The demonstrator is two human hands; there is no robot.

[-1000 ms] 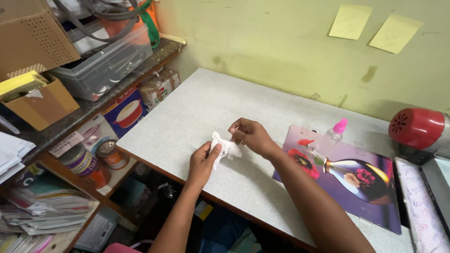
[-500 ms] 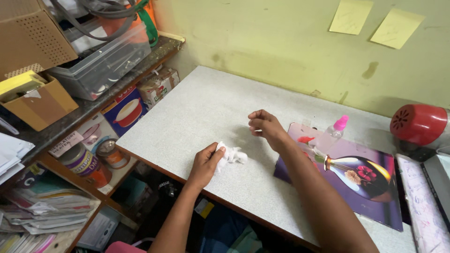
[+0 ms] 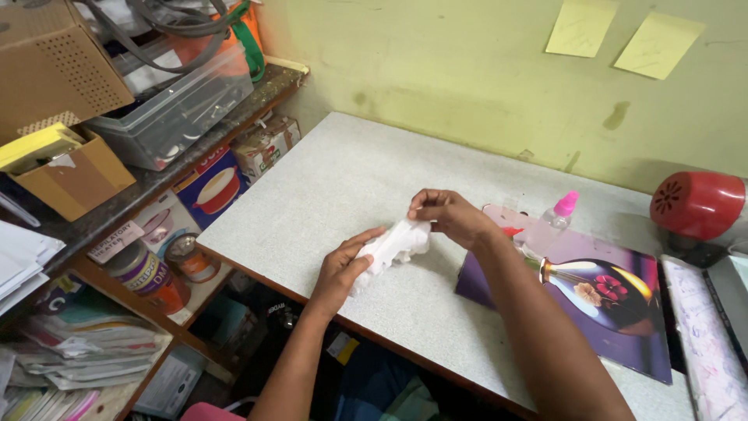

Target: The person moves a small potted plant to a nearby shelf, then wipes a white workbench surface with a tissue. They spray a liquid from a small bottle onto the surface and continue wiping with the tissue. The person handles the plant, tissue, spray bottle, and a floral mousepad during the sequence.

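A: Status on the hands?
B: Left hand (image 3: 343,265) and right hand (image 3: 450,218) both clamped on the crumpled white tissue (image 3: 393,243), one at each end.
A: Tissue location?
B: Held just above the grey worktop (image 3: 327,179), near the front edge. Purple picture card (image 3: 592,304) and small pink-capped bottle (image 3: 555,218) just right of it.

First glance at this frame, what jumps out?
Mid-table, the left hand and right hand hold a crumpled white tissue between them. To the right lies a purple picture, with a red round device by the wall.
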